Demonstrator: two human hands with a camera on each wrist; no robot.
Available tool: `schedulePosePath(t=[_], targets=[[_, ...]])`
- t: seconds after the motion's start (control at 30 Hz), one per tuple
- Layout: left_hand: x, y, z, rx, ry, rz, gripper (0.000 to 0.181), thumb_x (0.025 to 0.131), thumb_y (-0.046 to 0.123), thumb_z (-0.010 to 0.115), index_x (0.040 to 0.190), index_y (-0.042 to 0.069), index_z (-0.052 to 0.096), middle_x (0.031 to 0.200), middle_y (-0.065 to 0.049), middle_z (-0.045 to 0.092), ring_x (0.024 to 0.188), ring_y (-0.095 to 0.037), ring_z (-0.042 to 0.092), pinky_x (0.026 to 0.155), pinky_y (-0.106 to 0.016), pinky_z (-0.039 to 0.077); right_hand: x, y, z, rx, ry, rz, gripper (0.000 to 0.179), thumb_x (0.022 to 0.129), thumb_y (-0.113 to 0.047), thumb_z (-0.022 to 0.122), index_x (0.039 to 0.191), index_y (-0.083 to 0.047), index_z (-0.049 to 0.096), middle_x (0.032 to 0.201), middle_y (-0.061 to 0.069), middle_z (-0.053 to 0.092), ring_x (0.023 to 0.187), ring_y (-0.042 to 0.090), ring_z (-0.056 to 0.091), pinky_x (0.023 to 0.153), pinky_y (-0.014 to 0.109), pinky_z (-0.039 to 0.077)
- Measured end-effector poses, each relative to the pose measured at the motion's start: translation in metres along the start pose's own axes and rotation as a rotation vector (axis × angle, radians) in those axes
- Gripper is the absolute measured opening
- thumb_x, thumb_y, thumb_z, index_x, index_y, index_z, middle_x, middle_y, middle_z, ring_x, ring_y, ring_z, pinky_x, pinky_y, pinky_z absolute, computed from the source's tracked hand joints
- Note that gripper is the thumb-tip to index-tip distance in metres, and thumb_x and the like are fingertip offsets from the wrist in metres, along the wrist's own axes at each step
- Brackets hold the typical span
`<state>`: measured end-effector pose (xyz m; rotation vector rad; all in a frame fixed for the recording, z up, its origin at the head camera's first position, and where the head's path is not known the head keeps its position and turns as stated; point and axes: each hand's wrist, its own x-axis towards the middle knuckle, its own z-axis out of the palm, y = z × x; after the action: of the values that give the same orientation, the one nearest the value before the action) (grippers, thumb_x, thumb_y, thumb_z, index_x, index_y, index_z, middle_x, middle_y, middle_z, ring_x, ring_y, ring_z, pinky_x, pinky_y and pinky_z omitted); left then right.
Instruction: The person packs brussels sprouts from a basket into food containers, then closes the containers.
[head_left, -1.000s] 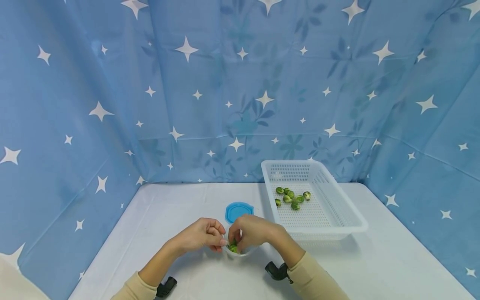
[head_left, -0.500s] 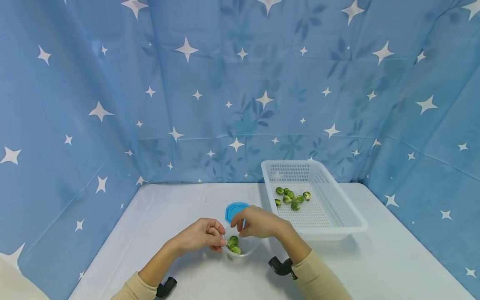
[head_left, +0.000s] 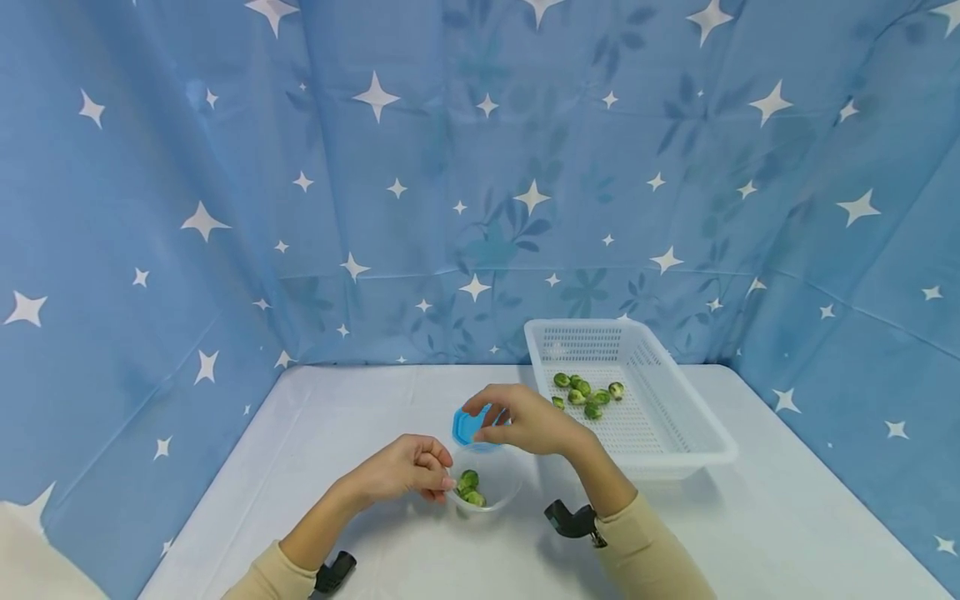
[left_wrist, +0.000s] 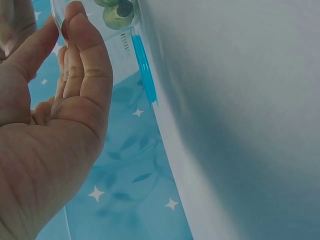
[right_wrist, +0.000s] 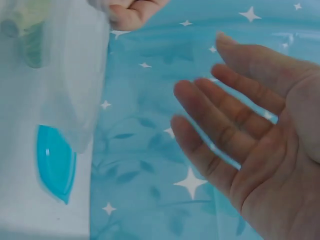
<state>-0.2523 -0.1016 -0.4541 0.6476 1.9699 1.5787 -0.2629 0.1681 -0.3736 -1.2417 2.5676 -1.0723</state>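
In the head view, a clear round plastic bowl (head_left: 504,486) stands on the table with a few green Brussels sprouts (head_left: 472,487) at its left side. My left hand (head_left: 408,468) pinches the bowl's left rim between thumb and fingers; the left wrist view shows the thumb and fingertips at the clear wall. Behind the bowl lies a blue lid (head_left: 463,427), partly covered by my right hand (head_left: 528,421), which hovers above it. Nothing sits between the right hand's spread, relaxed fingers (right_wrist: 215,120) in the right wrist view.
A white perforated basket (head_left: 678,417) stands at the back right, holding several Brussels sprouts (head_left: 588,396) toward its left side. Blue star-patterned curtains (head_left: 420,208) surround the white table (head_left: 360,400) at the back and sides.
My right hand has let go of a sprout in the bowl, risen out of it and moved back and right over the lid, its fingers spreading. The left hand has stayed at the rim.
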Motion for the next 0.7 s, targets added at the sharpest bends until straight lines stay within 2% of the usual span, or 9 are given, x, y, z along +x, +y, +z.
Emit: schedulePosePath(t=[0.13,0.33,0.5,0.7], targets=[[0.0,0.002,0.001,-0.001,0.001,0.004,0.03,0.099,0.007,0.07,0.118,-0.012,0.058,0.089,-0.013,0.075,0.079,-0.022,0.075,0.076,-0.036,0.064,0.001,-0.008,-0.011,-0.009,0.114,0.034,0.037,0.098,-0.019,0.076,0.133,-0.013,0.067,0.131,0.008,0.069,0.099,0.016,0.074,0.085,0.032,0.062],[-0.001,0.004,0.002,-0.002,0.005,0.004,0.029,0.099,0.008,0.07,0.117,-0.012,0.059,0.092,-0.02,0.075,0.078,-0.021,0.074,0.076,-0.036,0.064,0.001,-0.021,-0.033,-0.087,0.269,0.171,0.036,0.098,-0.025,0.076,0.131,-0.014,0.07,0.127,0.007,0.071,0.097,0.017,0.073,0.079,0.034,0.063],[-0.002,0.003,0.001,-0.008,0.008,0.003,0.03,0.098,0.008,0.071,0.117,-0.012,0.059,0.094,-0.025,0.074,0.078,-0.022,0.074,0.075,-0.037,0.064,0.0,-0.022,-0.049,-0.122,0.299,0.24,0.037,0.098,-0.03,0.075,0.132,-0.017,0.069,0.131,0.005,0.07,0.104,0.022,0.071,0.081,0.037,0.062],[-0.002,0.003,0.001,-0.011,0.006,0.002,0.032,0.098,0.01,0.073,0.117,-0.011,0.059,0.094,-0.024,0.074,0.078,-0.022,0.074,0.076,-0.037,0.064,-0.001,-0.017,-0.063,-0.126,0.269,0.251,0.04,0.1,-0.029,0.073,0.136,-0.014,0.066,0.137,0.009,0.066,0.113,0.027,0.071,0.089,0.042,0.063]])
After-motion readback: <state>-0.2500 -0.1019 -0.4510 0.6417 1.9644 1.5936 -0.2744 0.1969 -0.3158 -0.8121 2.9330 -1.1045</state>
